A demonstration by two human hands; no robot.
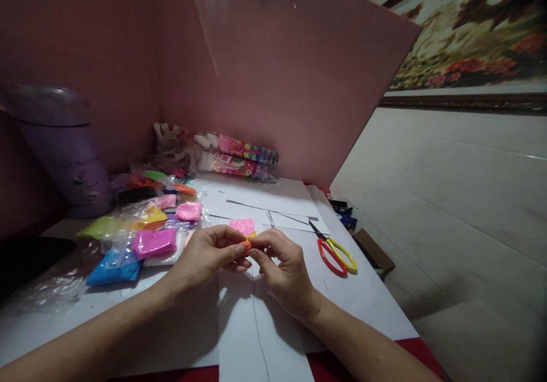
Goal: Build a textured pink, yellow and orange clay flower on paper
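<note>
Pinching the small orange piece (247,245) from both sides, we hold it above a white paper strip (260,336) that runs to the near edge of the table (363,308). Our left hand (216,249) grips it between thumb and forefinger, the other fingers curled beneath; our right hand (284,268) closes thumb and forefinger at its right end. Its long axis seems to run sideways, from left fingertips to right, though our fingers cover too much of it for us to be sure. Just beyond it, toward the far edge, lies a ridged pink piece (241,226). To our left, packets crowd the table, a magenta packet (154,242) and a blue packet (114,268) nearest our forearm. We have more room on the right, where white surface reaches the slanting right edge; scissors (327,239) lie there, blades toward the far edge, handles toward us.
</note>
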